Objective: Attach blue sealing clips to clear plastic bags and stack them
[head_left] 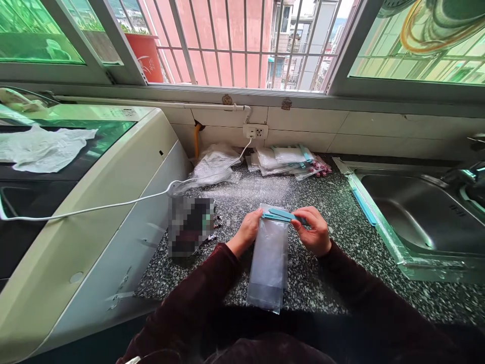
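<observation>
A long clear plastic bag [268, 263] hangs lengthwise toward me over the speckled counter [318, 273]. My left hand [248, 230] is closed on its upper left edge, thumb near the top. Light-blue flat strips [278, 214], perhaps clips, lie across the bag's top end. My right hand [312, 230] pinches the right end of these strips between thumb and fingers. Whether the strips are inside the bag or on top of it, I cannot tell.
Filled bags with blue and pink pieces [284, 157] lie by the wall, beside loose plastic bags [215, 164]. A blurred dark object [191, 225] lies left. A sink [409, 207] is at right, a washing machine [151, 146] at left. A white cable [113, 205] crosses from the socket [255, 132].
</observation>
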`<state>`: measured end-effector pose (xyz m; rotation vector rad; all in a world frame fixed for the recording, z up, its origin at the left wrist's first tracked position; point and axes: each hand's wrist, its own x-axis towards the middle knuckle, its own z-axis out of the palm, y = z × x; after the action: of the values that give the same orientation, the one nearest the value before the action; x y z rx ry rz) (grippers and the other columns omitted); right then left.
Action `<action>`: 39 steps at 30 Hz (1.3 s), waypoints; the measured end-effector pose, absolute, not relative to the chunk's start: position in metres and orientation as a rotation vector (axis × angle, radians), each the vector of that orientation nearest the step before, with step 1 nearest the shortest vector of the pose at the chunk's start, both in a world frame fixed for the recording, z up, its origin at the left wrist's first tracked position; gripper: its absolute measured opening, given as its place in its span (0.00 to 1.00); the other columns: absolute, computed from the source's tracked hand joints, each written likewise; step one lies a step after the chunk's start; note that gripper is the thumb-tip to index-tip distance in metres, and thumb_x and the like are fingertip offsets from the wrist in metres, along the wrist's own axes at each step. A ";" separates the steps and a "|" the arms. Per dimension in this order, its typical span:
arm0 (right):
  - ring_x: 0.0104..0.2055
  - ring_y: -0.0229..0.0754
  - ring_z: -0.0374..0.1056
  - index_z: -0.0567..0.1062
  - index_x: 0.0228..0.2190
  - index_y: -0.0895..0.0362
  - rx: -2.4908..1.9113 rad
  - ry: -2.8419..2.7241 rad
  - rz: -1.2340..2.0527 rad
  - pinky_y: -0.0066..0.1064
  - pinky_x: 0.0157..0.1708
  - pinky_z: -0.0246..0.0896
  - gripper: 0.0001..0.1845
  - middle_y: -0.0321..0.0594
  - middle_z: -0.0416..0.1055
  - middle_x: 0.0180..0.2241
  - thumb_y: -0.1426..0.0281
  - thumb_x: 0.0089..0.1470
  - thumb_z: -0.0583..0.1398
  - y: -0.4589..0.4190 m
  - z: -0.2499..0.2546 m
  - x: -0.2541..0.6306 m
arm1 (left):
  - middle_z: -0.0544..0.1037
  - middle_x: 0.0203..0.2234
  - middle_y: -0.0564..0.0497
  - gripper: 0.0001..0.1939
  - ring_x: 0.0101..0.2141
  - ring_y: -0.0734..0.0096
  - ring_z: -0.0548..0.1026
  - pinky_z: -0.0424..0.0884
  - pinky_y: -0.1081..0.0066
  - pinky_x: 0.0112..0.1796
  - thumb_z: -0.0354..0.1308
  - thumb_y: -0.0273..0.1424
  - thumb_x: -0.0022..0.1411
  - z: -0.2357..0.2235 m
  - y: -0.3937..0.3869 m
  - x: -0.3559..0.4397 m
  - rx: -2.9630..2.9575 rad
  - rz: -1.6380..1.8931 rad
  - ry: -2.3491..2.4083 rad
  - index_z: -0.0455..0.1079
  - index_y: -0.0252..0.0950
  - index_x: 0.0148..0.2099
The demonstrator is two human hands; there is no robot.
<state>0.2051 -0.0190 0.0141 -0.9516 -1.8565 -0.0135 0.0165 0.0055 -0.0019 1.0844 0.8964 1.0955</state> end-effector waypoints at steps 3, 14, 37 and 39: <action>0.34 0.41 0.66 0.72 0.33 0.55 -0.951 -1.831 0.008 0.35 0.32 0.65 0.05 0.41 0.69 0.30 0.74 0.50 0.59 -0.019 0.014 0.206 | 0.66 0.18 0.54 0.22 0.22 0.76 0.59 0.57 0.73 0.26 0.55 0.49 0.50 -0.004 0.006 0.017 1.079 1.091 0.897 0.62 0.33 0.23; 0.35 0.42 0.66 0.71 0.34 0.55 -0.973 -1.780 0.044 0.36 0.32 0.65 0.05 0.42 0.70 0.32 0.71 0.53 0.57 -0.020 0.017 0.209 | 0.68 0.19 0.53 0.20 0.23 0.75 0.61 0.59 0.73 0.28 0.56 0.46 0.50 -0.003 0.007 0.017 1.020 1.100 0.879 0.64 0.33 0.24; 0.36 0.43 0.69 0.70 0.35 0.55 -0.999 -1.611 0.077 0.39 0.38 0.66 0.05 0.40 0.72 0.33 0.71 0.54 0.56 -0.018 0.016 0.223 | 0.67 0.19 0.55 0.18 0.23 0.75 0.62 0.60 0.72 0.29 0.57 0.44 0.49 0.006 0.012 0.012 0.970 1.195 0.943 0.64 0.34 0.22; 0.37 0.43 0.69 0.70 0.35 0.55 -1.010 -1.582 0.101 0.40 0.39 0.67 0.05 0.41 0.72 0.33 0.70 0.54 0.56 -0.018 0.014 0.224 | 0.68 0.19 0.54 0.18 0.23 0.74 0.62 0.60 0.72 0.29 0.56 0.44 0.50 0.003 0.013 0.011 0.973 1.198 0.948 0.64 0.34 0.23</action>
<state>0.2241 -0.0176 0.0138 -1.0102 -1.5819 0.1013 0.0112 0.0126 0.0031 0.9728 0.9478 1.1984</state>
